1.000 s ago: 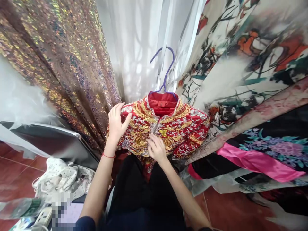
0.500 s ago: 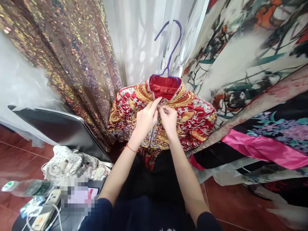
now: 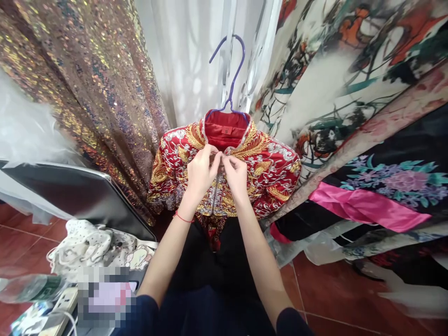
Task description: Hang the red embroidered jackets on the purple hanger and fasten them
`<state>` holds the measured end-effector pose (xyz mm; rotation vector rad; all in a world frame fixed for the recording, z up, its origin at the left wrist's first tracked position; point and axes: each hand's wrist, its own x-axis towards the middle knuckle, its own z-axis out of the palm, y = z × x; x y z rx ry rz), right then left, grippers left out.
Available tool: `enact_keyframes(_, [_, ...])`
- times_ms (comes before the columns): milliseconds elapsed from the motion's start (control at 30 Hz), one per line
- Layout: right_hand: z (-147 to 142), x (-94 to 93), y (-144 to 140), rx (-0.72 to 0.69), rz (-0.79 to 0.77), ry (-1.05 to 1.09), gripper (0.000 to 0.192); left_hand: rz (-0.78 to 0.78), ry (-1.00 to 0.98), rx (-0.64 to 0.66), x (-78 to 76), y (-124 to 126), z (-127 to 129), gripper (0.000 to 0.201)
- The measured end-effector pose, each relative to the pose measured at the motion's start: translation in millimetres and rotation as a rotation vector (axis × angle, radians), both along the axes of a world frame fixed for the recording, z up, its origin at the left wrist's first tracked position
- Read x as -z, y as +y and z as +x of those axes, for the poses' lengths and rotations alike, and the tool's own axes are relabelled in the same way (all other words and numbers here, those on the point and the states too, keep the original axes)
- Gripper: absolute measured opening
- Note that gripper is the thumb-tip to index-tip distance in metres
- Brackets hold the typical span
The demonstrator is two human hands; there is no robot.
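A red jacket [image 3: 276, 158] with gold and silver embroidery is on a purple hanger [image 3: 232, 79], its stand-up collar facing me. A small red tag [image 3: 227, 131] marked S sits inside the collar. At the top of the front opening, just under the collar, my left hand [image 3: 201, 171] pinches with thumb and forefinger. Close beside it, my right hand [image 3: 236, 175] pinches at the same spot, the fingertips of both hands nearly meeting. The small piece between the fingertips is mostly hidden; it appears to be the collar fastening.
Sequinned gold fabric [image 3: 105, 84] hangs at left, patterned garments [image 3: 315, 102] at right. A black laptop-like panel [image 3: 70, 191], a dotted white cloth [image 3: 91, 245], a plastic bottle [image 3: 31, 288] and a power strip [image 3: 63, 303] lie at lower left.
My left forefinger, stretched out before, has curled in towards the thumb. Both hands stay at the collar front. The whole view has shifted, so the jacket sits slightly further left.
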<state>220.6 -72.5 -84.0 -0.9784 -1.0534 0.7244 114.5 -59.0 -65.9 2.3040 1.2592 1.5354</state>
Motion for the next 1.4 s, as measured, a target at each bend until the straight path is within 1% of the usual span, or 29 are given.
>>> enact_keyframes(33, [0.2, -0.5, -2.2, -0.018, 0.006, 0.004, 0.032, -0.013, -0.077, 0.003, 3.4, 0.4, 1.9, 0.016])
enact_keyframes(100, [-0.3, -0.9, -5.9, -0.035, 0.011, -0.001, 0.033, -0.06, -0.246, -0.019, 9.7, 0.7, 5.6, 0.03])
enact_keyframes(133, [-1.0, -0.6, -7.3, -0.037, 0.013, -0.006, 0.033, -0.092, -0.305, -0.044, 12.0, 0.5, 6.8, 0.035])
enact_keyframes(167, [-2.0, 0.3, -8.4, -0.038, 0.013, -0.009, 0.034, -0.129, -0.324, -0.076, 13.5, 0.0, 7.3, 0.037])
enact_keyframes(233, [-4.9, 4.2, -9.4, -0.036, 0.011, -0.008, 0.033, -0.219, -0.249, -0.134, 14.5, -1.6, 6.3, 0.036])
enact_keyframes(333, [-10.7, 14.8, -9.5, -0.011, 0.007, -0.001, 0.028, -0.327, -0.076, -0.159, 14.3, -3.4, 4.0, 0.047])
enact_keyframes(367, [-13.0, 19.1, -9.4, 0.01, 0.004, -0.006, 0.027, -0.341, -0.056, -0.163, 14.4, -3.6, 4.1, 0.048])
enact_keyframes(500, [-22.4, 37.6, -8.1, 0.126, 0.002, -0.078, 0.027, -0.335, -0.056, -0.195, 16.3, -2.2, 7.4, 0.038])
enact_keyframes(567, [-26.0, 50.5, -6.3, 0.165, -0.039, -0.088, 0.029, -0.293, -0.051, -0.223, 16.6, -1.7, 7.2, 0.041])
enact_keyframes(633, [-28.0, 69.3, -4.2, 0.165, -0.118, -0.065, 0.031, -0.232, -0.051, -0.248, 16.2, -2.4, 4.1, 0.045])
enact_keyframes(700, [-29.0, 93.8, -3.4, 0.139, -0.194, -0.033, 0.033, -0.194, -0.07, -0.251, 17.2, -4.1, -1.0, 0.046])
enact_keyframes(767, [-30.0, 121.0, -5.4, 0.112, -0.249, -0.007, 0.034, -0.206, -0.092, -0.229, 22.9, -5.7, -5.7, 0.047])
enact_keyframes(833, [-32.2, 146.4, -10.6, 0.1, -0.299, 0.02, 0.035, -0.262, -0.067, -0.212, 36.4, -5.7, -8.3, 0.049])
enact_keyframes(900, [-35.7, 167.5, -18.4, 0.102, -0.334, 0.041, 0.035, -0.361, 0.01, -0.208, 58.6, -3.9, -8.5, 0.049])
enact_keyframes(967, [-39.6, 184.3, -26.8, 0.106, -0.358, 0.053, 0.036, -0.491, 0.089, -0.227, 86.9, -2.0, -7.6, 0.047])
enact_keyframes(1033, [-42.7, 198.1, -34.1, 0.105, -0.381, 0.057, 0.036, -0.619, 0.12, -0.259, 117.1, -2.6, -6.8, 0.043])
enact_keyframes(1100, [-44.2, 210.2, -39.1, 0.1, -0.405, 0.055, 0.037, -0.711, 0.127, -0.272, 145.2, -8.2, -6.9, 0.037])
enact_keyframes(1167, [-44.7, 220.7, -42.4, 0.097, -0.43, 0.05, 0.036, -0.781, 0.124, -0.259, 168.9, -18.2, -8.3, 0.029])
enact_keyframes(1267, [-45.1, 233.3, -46.0, 0.085, -0.465, 0.035, 0.036, -0.854, 0.082, -0.255, 194.9, -35.3, -12.0, 0.02])
enact_keyframes(1333, [-45.9, 239.5, -48.0, 0.078, -0.482, 0.02, 0.036, -0.87, 0.043, -0.264, 206.3, -42.8, -15.0, 0.022])
enact_keyframes(1400, [-46.5, 244.5, -49.4, 0.077, -0.497, -0.001, 0.035, -0.865, 0.007, -0.269, 213.7, -45.4, -18.2, 0.024])
